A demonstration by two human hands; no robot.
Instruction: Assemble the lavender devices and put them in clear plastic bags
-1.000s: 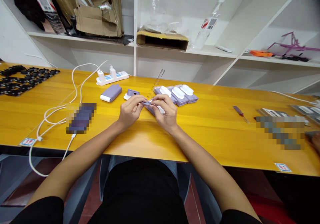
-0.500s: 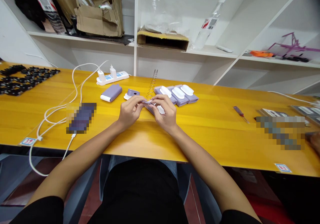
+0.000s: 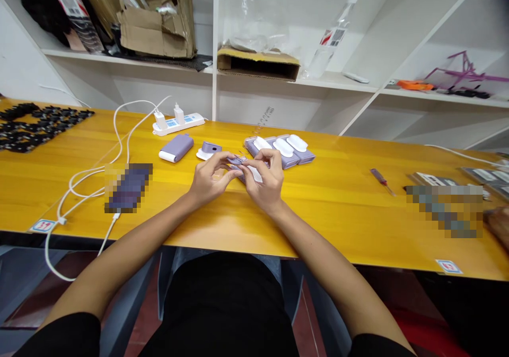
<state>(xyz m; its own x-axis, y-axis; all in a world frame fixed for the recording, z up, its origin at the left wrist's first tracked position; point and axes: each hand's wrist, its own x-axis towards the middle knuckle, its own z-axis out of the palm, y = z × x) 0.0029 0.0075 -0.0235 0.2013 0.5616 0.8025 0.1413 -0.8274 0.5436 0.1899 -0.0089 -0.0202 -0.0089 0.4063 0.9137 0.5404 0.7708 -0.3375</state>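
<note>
spring (image 3: 265,117) apparently tipped rightward, left hand (image 3: 209,179) shifted

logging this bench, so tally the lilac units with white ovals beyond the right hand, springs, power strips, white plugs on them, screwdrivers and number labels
lilac units with white ovals: 3
spring: 1
power strip: 1
white plugs: 2
screwdriver: 1
number labels: 2
total: 10

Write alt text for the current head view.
A person's left hand and right hand pinch a small lilac part above a yellow table. A thin coil slants up beyond, near three lilac-and-white devices; a white power strip lies farther left.
</note>
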